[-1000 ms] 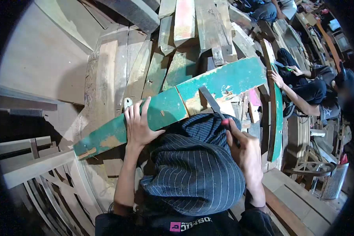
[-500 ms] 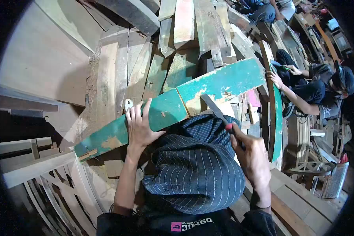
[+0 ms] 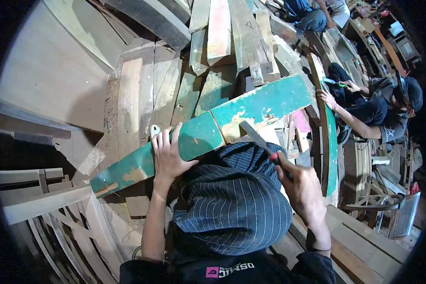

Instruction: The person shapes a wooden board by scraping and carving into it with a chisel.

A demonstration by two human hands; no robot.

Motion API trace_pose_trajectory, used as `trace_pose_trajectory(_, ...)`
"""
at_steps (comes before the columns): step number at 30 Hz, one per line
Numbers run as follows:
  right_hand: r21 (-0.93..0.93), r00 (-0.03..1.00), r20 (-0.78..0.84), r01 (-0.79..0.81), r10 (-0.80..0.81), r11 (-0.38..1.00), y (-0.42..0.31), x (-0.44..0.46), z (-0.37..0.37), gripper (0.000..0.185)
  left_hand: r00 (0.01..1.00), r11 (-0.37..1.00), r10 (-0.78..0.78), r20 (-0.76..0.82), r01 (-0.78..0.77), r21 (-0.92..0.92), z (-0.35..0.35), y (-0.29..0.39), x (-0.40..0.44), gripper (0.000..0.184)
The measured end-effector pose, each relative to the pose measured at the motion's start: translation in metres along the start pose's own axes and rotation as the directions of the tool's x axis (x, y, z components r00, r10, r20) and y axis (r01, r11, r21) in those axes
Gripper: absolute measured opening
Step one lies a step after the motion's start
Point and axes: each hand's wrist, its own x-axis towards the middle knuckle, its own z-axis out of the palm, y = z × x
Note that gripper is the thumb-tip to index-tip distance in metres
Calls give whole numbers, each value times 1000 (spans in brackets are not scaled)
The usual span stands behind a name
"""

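A long board with worn green paint [image 3: 191, 137] lies slantwise over the knees, with a seam across its middle and bare wood patches. On its left half rests my left hand [image 3: 168, 154], fingers spread and pressed on the paint. My right hand [image 3: 300, 187] is wrapped round the red handle of a flat-bladed scraper [image 3: 254, 135]. The blade's tip touches or hovers over the bare patch just right of the seam; which of these I cannot tell. Dark striped cloth [image 3: 236, 203] covers my legs below the board.
Stacked planks [image 3: 220, 33] lie beyond the board. At the right, a co-worker [image 3: 371, 106] sits holding a green-handled tool against another green board [image 3: 330, 142]. A second person [image 3: 312, 19] is at the top right. A slatted wooden frame [image 3: 73, 227] stands at the lower left.
My right hand and the scraper have moved down and slightly right, drawing the blade back toward my body. My left hand stays on the board. The view has shifted slightly.
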Motion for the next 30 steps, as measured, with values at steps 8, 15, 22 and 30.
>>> trace_pose_trajectory(8,31,995,79,-61,58,998,-11,11,-15,36,1000,999,2,27,-1,-37,-1,-1,0,126)
trace_pose_trajectory(15,52,1000,2,-7,7,999,-5,12,-5,33,1000,999,5,17,-4,-46,1,-2,-1,127)
trace_pose_trajectory(22,145,996,-84,-9,22,989,4,4,20,35,1000,1000,12,6,-12,-23,2,-2,-1,130)
trace_pose_trajectory(30,211,991,-102,-66,90,975,-14,26,59,37,1000,998,-11,19,12,-68,1,-3,1,125)
